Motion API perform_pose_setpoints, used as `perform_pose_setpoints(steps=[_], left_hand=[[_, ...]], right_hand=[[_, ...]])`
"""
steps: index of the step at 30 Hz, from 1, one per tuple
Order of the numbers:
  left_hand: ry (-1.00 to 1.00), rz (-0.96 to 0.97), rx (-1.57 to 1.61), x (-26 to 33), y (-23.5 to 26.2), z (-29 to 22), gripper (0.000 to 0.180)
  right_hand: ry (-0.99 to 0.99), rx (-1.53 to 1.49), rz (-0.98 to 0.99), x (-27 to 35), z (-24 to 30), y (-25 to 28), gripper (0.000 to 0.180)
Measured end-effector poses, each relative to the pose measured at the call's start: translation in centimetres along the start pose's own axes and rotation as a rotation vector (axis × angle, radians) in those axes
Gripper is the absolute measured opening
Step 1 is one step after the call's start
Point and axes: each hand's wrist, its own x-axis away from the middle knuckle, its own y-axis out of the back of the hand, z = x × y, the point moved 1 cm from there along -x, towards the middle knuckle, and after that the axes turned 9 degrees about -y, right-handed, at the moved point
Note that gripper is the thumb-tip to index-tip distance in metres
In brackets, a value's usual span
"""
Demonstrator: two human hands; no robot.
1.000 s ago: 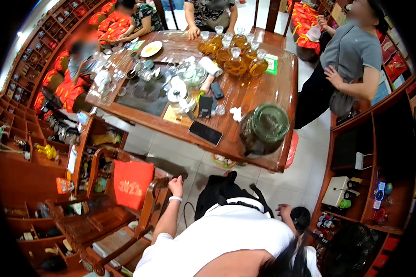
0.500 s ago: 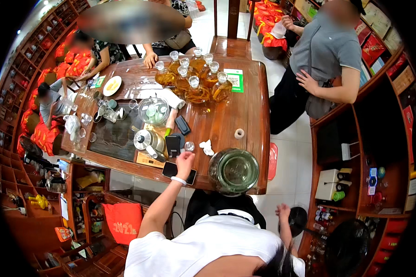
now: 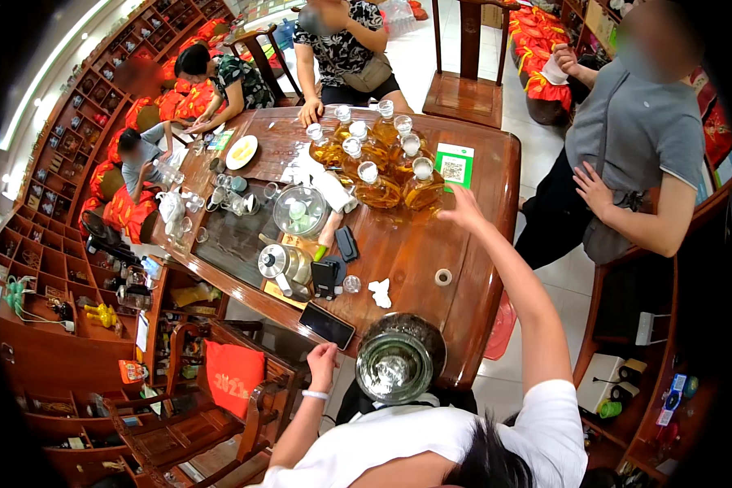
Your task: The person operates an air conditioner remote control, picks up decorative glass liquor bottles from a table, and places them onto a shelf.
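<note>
Upper centre: amber flasks point(image 3: 378, 195), 1 green-and-white card point(image 3: 455, 167). Mid-frame: red-brown table point(image 3: 407, 254). Lower centre: green-tinted jar point(image 3: 394, 368). Lower left: red cushion point(image 3: 234, 376).

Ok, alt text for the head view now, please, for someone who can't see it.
The wearer's open right hand reaches across a wooden table, beside a cluster of stoppered glass flasks of amber liquid. The left hand is near a dark phone, and a large glass jar stands at the table's near edge.
</note>
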Motion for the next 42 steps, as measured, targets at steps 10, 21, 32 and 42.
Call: perform_pose_setpoints(steps=[10, 21, 32, 42], left_hand=[[0.015, -0.096, -0.002, 0.2, 0.1, 0.7, 0.011], [-0.267, 0.134, -0.103, -14.7, -8.7, -9.4, 0.01], [-0.81, 0.344, -0.606, -29.3, -19.4, -15.1, 0.062], [-0.712, 0.646, -0.526, -33.6, -23.1, -16.0, 0.049]], right_hand=[[-0.011, -0.062, 0.154, -11.7, -0.8, -3.8, 0.073], [-0.089, -0.074, 0.024, -5.9, 2.3, -3.8, 0.047], [-0.158, -0.513, -0.481, 10.0, 0.5, 2.1, 0.021], [-0.76, -0.628, -0.978, 37.8, -4.9, 2.0, 0.026]])
